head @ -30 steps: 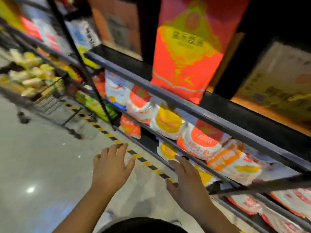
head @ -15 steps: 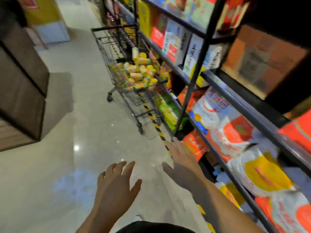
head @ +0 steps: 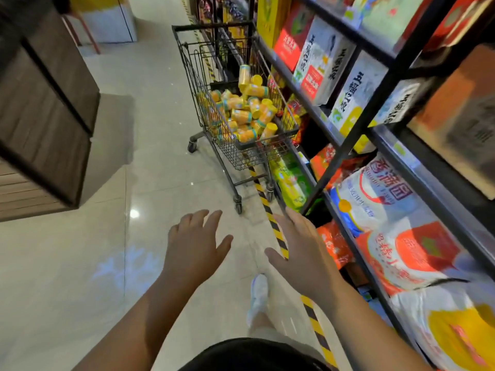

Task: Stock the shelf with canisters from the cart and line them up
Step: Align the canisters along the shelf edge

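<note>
The left hand (head: 197, 246) is held out over the floor (head: 80, 263), fingers (head: 199, 218) spread and holding nothing. The right hand (head: 302, 249) reaches forward likewise, empty. The canisters (head: 245, 109) lie heaped in the cart (head: 230, 153) well ahead of both, beside the shelf (head: 345, 153).

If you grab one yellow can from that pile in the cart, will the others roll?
Probably. The canisters are round and heaped loosely on their sides, so neighbours would likely shift or roll. The cart has wire walls that should keep them in. They look small and stiff, so likely easy to grip.
</note>
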